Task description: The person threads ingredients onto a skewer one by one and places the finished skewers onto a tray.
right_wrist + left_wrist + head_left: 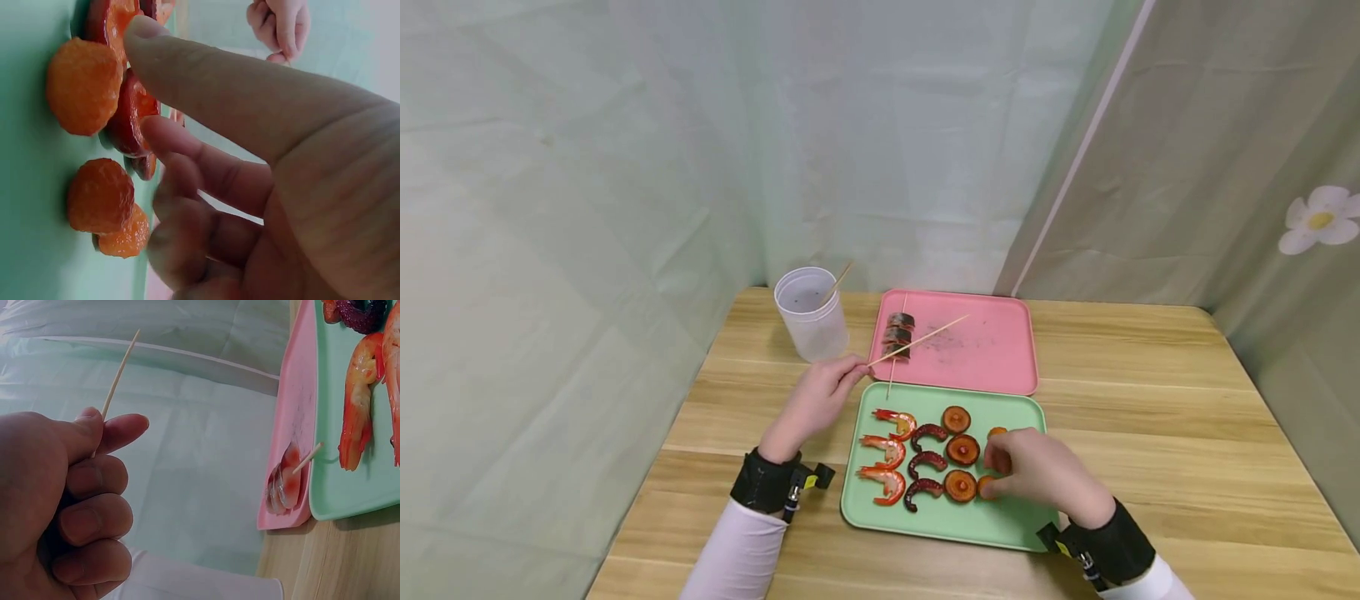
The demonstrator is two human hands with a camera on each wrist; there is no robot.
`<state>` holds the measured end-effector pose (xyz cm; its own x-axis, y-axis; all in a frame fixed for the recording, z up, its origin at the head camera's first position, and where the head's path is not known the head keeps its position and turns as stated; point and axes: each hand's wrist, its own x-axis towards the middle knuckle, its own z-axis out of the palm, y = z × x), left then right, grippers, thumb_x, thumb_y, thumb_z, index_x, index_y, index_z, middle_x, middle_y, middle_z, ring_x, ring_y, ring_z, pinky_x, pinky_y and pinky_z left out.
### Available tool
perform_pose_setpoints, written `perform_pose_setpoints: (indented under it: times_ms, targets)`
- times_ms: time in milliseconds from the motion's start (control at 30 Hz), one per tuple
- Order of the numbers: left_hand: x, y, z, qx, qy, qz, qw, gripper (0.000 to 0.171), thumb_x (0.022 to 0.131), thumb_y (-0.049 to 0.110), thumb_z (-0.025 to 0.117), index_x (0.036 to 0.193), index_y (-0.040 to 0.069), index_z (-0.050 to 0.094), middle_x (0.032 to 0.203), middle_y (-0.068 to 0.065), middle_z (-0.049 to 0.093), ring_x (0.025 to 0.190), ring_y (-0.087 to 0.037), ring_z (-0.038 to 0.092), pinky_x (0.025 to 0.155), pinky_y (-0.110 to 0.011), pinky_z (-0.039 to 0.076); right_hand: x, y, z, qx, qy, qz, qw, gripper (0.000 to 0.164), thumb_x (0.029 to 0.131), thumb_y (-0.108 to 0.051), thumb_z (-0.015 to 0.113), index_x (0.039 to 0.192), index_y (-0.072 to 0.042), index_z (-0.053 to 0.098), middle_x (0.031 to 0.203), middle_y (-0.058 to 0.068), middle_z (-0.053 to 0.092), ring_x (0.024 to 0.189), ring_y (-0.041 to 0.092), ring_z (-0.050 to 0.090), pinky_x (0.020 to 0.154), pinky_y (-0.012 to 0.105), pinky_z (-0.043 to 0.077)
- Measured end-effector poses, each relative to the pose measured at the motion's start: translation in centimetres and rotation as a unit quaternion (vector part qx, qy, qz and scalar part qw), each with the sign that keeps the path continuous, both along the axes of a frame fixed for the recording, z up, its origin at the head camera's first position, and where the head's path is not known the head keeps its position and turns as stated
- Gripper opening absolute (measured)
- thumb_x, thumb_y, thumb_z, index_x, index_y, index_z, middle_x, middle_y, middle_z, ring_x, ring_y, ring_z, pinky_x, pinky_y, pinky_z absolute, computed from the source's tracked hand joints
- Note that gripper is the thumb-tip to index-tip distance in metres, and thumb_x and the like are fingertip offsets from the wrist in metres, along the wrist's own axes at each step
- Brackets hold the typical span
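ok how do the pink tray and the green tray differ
The pink tray lies farther from the head camera; the green tray lies nearer. The pink tray bears fish pieces on a skewer; the green tray bears loose prawns, tentacles, mushrooms and orange balls. Dark smudges mark the pink tray; the green tray's visible bare parts look clean. Both have rounded corners and raised rims.

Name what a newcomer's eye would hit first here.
Probably the green tray nearest the person, with red shrimp, dark curled tentacles and round mushroom caps in neat columns. Then the bare skewer the left hand pinches, slanting over the pink tray behind. At the green tray's right, the right hand is beside orange balls.
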<state>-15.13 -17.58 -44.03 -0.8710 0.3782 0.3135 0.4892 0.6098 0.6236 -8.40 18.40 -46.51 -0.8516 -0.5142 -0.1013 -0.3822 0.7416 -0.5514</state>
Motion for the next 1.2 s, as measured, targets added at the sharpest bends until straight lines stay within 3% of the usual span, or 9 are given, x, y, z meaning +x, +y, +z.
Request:
perform_pose_setpoints:
  times_ms: [300,700,900,1000,1100,1200]
  targets:
    - [0.0,0.0,-0.2,-0.007,0.000,-0.003,1.0000,0.018,0.111,0.017,0.061,0.108,0.014,0.079,0.101,0.000,0.077,0.074,-0.012,0.058,0.072,-0.036,0.050,1.0,-0.5,-0.4,0.051,0.033,0.012,0.998,0.036,0.068,-0.035,0.101,0.090,-0.025,0.074,0.069,-0.017,0.052,0.062,0.002,0.047,0.057,0.029,0.041]
    - [0.0,0.0,-0.4,-0.008,0.003,0.001,1.0000,0.018,0.111,0.018,0.062,0.109,0.014,0.079,0.100,0.001,0.077,0.072,-0.011,0.056,0.070,-0.036,0.049,1.1,-0.3,-1.2,0.052,0.040,0.024,0.998,0.035,0.069,-0.029,0.100,0.096,-0.024,0.079,0.070,-0.018,0.052,0.063,0.001,0.046,0.056,0.028,0.040]
    - [-0.1,-0.1,-0.5,-0.008,0.002,-0.001,1.0000,0.018,0.111,0.017,0.061,0.109,0.014,0.079,0.101,0.001,0.077,0.072,-0.012,0.056,0.070,-0.037,0.050,0.5,0.9,-0.9,-0.017,-0.015,0.056,0.998,0.029,0.076,-0.030,0.098,0.096,-0.025,0.077,0.071,-0.016,0.055,0.064,0.001,0.049,0.059,0.026,0.042]
    - [-0.2,-0.1,-0.3,-0.001,0.001,0.002,1.0000,0.018,0.111,0.016,0.061,0.108,0.013,0.079,0.101,-0.001,0.077,0.076,-0.012,0.060,0.073,-0.038,0.053,-0.4,2.1,-0.1,-0.065,-0.038,0.065,0.995,0.027,0.082,-0.034,0.095,0.100,-0.025,0.077,0.082,-0.015,0.062,0.069,0.003,0.055,0.063,0.027,0.048]
    - [-0.4,0.0,0.1,0.006,0.006,0.002,1.0000,0.018,0.111,0.015,0.061,0.110,0.010,0.078,0.101,-0.004,0.077,0.082,-0.013,0.065,0.078,-0.041,0.056,-1.6,3.1,1.1,-0.112,-0.036,0.048,0.992,0.028,0.089,-0.035,0.090,0.110,-0.022,0.077,0.097,-0.013,0.068,0.080,0.006,0.060,0.068,0.029,0.052]
    - [-0.3,0.2,0.4,0.009,0.014,-0.001,0.9999,0.018,0.111,0.016,0.062,0.111,0.009,0.078,0.101,-0.004,0.078,0.082,-0.015,0.066,0.078,-0.042,0.057,-2.6,3.6,2.6,-0.162,-0.021,0.004,0.987,0.030,0.095,-0.031,0.085,0.119,-0.017,0.075,0.105,-0.010,0.071,0.088,0.011,0.064,0.072,0.030,0.053]
